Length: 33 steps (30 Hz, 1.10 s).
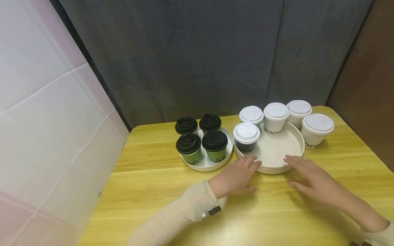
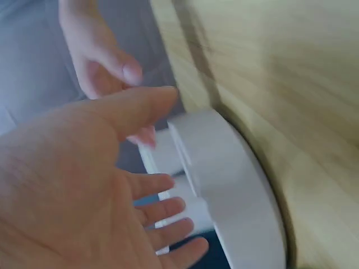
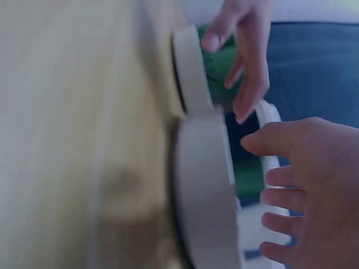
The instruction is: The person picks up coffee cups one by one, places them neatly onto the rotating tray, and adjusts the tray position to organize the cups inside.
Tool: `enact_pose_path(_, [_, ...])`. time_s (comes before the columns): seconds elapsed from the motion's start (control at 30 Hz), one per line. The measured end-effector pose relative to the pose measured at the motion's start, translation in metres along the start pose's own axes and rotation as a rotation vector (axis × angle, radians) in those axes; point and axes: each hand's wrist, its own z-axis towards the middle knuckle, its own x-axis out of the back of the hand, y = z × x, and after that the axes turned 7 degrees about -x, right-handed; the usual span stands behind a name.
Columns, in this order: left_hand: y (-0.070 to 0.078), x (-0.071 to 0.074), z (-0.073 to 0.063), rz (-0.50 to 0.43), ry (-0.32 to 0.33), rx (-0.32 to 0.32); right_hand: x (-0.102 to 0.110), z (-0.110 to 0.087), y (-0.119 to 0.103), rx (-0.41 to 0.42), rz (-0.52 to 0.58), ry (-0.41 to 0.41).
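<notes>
A round cream tray (image 1: pixel 277 150) stands on the table in front of me. My left hand (image 1: pixel 237 176), its fingers loosely extended, is at the tray's front left edge, close to a white-lidded paper cup with a dark body (image 1: pixel 246 135). On the other side of the front rim, my right hand (image 1: pixel 311 177) reaches toward the tray with fingers outstretched. Neither hand holds anything. A white cup marked MOOD (image 1: pixel 275 119) stands toward the tray's back, beside another white-lidded cup (image 1: pixel 251 114). In the left wrist view, the tray's side wall (image 2: pixel 230 190) lies beyond the left fingers.
On the left, a smaller white round tray (image 1: pixel 209 167) carries several green cups with black lids (image 1: pixel 214 143). Two white-lidded cups, one in front (image 1: pixel 317 130) and one behind (image 1: pixel 299 111), stand at the big tray's right side. A dark cloth (image 1: pixel 184 61) hangs behind the wooden table (image 1: pixel 147 191).
</notes>
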Motion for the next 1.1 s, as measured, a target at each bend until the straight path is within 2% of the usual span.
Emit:
enact_pose_path(0.1, [0.009, 0.010, 0.009, -0.065, 0.052, -0.046, 0.017, 0.010, 0.009, -0.026, 0.047, 0.056])
enact_pose_path(0.2, [0.016, 0.019, 0.024, -0.151, 0.124, -0.074, 0.037, 0.023, 0.017, -0.089, 0.076, 0.102])
enact_pose_path(0.27, [0.018, 0.024, 0.037, -0.240, 0.162, -0.069, 0.047, 0.032, 0.025, -0.122, 0.076, 0.134])
enact_pose_path(0.4, [0.018, 0.035, 0.065, -0.502, 0.225, -0.045, 0.061, 0.049, 0.044, -0.185, 0.068, 0.176])
enact_pose_path(0.47, [0.018, 0.040, 0.080, -0.601, 0.250, -0.039, 0.065, 0.057, 0.055, -0.200, 0.062, 0.191])
enact_pose_path(0.53, [0.019, 0.044, 0.095, -0.654, 0.266, -0.034, 0.068, 0.063, 0.065, -0.210, 0.063, 0.204])
enact_pose_path(0.63, [0.021, 0.048, 0.118, -0.687, 0.290, -0.009, 0.071, 0.073, 0.078, -0.225, 0.058, 0.213])
enact_pose_path(0.73, [0.022, 0.049, 0.140, -0.754, 0.332, 0.029, 0.073, 0.082, 0.087, -0.247, 0.058, 0.191])
enact_pose_path(0.87, [0.021, 0.048, 0.165, -0.895, 0.397, 0.086, 0.071, 0.091, 0.098, -0.305, 0.057, 0.120])
enact_pose_path(1.0, [0.021, 0.044, 0.182, -1.018, 0.413, 0.130, 0.069, 0.097, 0.106, -0.346, 0.055, 0.064])
enact_pose_path(1.1, [0.022, 0.041, 0.191, -1.080, 0.420, 0.115, 0.067, 0.099, 0.107, -0.344, 0.055, 0.066])
